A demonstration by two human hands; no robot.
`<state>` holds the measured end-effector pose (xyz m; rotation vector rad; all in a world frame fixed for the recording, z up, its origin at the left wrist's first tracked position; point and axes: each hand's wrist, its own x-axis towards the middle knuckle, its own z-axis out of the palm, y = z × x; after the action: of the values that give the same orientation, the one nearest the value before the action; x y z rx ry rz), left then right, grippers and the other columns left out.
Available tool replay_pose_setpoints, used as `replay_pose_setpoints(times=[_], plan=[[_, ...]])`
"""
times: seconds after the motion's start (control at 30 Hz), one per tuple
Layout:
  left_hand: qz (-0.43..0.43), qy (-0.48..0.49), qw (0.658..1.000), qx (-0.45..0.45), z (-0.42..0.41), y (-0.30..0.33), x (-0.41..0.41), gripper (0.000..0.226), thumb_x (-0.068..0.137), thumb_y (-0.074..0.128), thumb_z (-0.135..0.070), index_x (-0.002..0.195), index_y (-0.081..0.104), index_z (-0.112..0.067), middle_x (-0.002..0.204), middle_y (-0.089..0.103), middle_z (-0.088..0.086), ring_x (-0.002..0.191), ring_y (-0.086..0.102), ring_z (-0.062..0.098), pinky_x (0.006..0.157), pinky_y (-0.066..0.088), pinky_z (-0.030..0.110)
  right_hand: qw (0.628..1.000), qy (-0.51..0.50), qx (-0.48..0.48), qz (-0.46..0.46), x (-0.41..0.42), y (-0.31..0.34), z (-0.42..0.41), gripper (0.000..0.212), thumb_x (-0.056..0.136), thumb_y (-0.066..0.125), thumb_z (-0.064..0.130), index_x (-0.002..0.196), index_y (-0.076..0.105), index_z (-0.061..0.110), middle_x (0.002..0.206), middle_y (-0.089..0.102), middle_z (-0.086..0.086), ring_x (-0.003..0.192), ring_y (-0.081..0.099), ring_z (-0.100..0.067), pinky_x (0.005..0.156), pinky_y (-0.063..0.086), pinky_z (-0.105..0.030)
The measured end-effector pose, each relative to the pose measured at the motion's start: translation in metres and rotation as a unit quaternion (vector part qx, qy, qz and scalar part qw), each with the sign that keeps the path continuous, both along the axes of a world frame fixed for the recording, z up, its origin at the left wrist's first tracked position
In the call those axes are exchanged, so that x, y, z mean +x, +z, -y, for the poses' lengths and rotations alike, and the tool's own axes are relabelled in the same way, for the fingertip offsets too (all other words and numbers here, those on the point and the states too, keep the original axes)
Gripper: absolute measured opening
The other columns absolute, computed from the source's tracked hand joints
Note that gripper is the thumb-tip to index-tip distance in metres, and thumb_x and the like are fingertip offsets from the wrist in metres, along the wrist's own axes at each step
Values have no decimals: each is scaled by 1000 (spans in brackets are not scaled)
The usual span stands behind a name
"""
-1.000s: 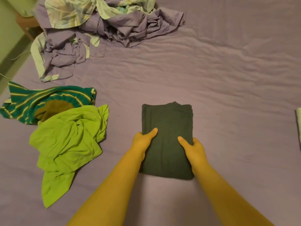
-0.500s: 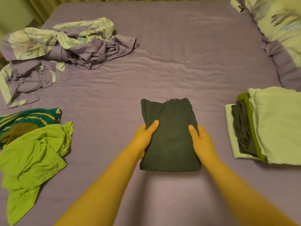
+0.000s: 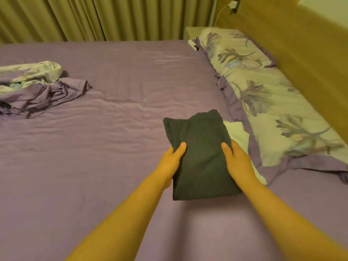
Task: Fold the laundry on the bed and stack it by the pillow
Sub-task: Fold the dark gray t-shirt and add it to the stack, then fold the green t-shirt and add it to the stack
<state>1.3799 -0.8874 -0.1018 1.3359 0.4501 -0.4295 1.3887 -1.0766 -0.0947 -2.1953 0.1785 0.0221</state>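
Head view: folded dark-green knit garment point(image 3: 199, 157) is gripped at both edges, left hand point(image 3: 170, 162) and right hand point(image 3: 238, 161) thumbs on top, kept flat for stacking beside floral pillow point(image 3: 263, 95).

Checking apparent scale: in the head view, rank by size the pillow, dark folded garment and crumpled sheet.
1. pillow
2. dark folded garment, held nearer the camera, and crumpled sheet, cut off at the frame edge: unsure.

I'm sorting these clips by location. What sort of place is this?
Most likely a bedroom: a wide bed under a purple sheet, a floral pillow against a wooden headboard, and drawn curtains behind.
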Motion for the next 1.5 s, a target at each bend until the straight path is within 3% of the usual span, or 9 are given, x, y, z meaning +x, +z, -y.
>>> replay_pose_setpoints(times=[0.3, 0.43, 0.5, 0.63, 0.73, 0.87, 1.1, 1.33, 1.5], plan=[[-5, -99, 991, 87, 81, -21, 50, 61, 96, 32, -57, 147, 28, -25, 143, 45, 3, 126, 47, 25, 109, 37, 46, 994, -21, -88, -52, 41, -26, 85, 41, 101, 33, 36, 139, 42, 22, 129, 57, -10, 115, 52, -36, 93, 42, -40], [56, -83, 980, 172, 90, -48, 57, 70, 95, 51, -39, 151, 11, -24, 150, 32, 5, 135, 36, 30, 108, 36, 51, 980, -30, -176, -84, 45, -53, 100, 43, 100, 39, 23, 143, 35, 17, 122, 57, -18, 106, 55, -37, 87, 48, -45], [141, -93, 922, 348, 90, -60, 57, 78, 92, 56, -37, 152, 8, -21, 153, 23, 7, 140, 26, 28, 113, 30, 44, 960, 7, -278, -31, 41, -62, 98, 49, 95, 51, 18, 143, 38, 14, 127, 53, -15, 110, 53, -34, 85, 50, -45], [317, -222, 701, 599, 93, -82, 56, 72, 92, 44, -54, 151, 17, -25, 160, 1, 8, 146, -9, 31, 117, -4, 49, 890, 138, -417, 119, 46, -78, 89, 47, 81, 72, 21, 126, 61, 10, 133, 55, -19, 120, 53, -40, 86, 50, -50], [299, -307, 648, 629, 91, -97, 61, 90, 82, 17, -79, 152, 7, -25, 157, -16, 6, 142, -26, 29, 111, -22, 52, 878, 188, -441, 9, 53, -84, 86, 63, 96, 16, 56, 136, 50, 20, 145, 42, -14, 133, 41, -35, 101, 38, -55], [260, -360, 639, 628, 83, -117, 74, 100, 72, 13, -86, 150, -9, -27, 153, -28, 3, 138, -33, 25, 110, -21, 54, 876, 200, -435, -65, 63, -115, 96, 72, 81, -11, 70, 145, -9, 37, 157, -13, 1, 147, -4, -21, 115, 11, -52], [192, -418, 653, 602, 85, -119, 91, 99, 79, 36, -79, 150, -11, -29, 155, -28, 3, 142, -27, 26, 114, -4, 58, 854, 235, -427, -182, 89, -117, 86, 69, 94, 22, 63, 149, -9, 35, 158, -19, 0, 146, -14, -21, 114, 13, -51], [180, -402, 683, 583, 81, -84, 60, 71, 92, 45, -53, 151, 15, -27, 160, -4, 2, 147, -4, 30, 116, 4, 52, 840, 206, -470, -176, 60, -88, 56, 64, 96, 34, 51, 150, 12, 26, 159, 10, -7, 146, 6, -28, 114, 14, -53], [72, -408, 722, 554, 45, -41, 3, 43, 93, 47, -40, 131, 47, -19, 126, 57, 9, 117, 51, 30, 109, 31, 46, 872, 254, -372, -192, 11, -54, 23, 48, 96, 39, 37, 142, 36, 23, 136, 50, 0, 125, 46, -21, 102, 37, -40]])
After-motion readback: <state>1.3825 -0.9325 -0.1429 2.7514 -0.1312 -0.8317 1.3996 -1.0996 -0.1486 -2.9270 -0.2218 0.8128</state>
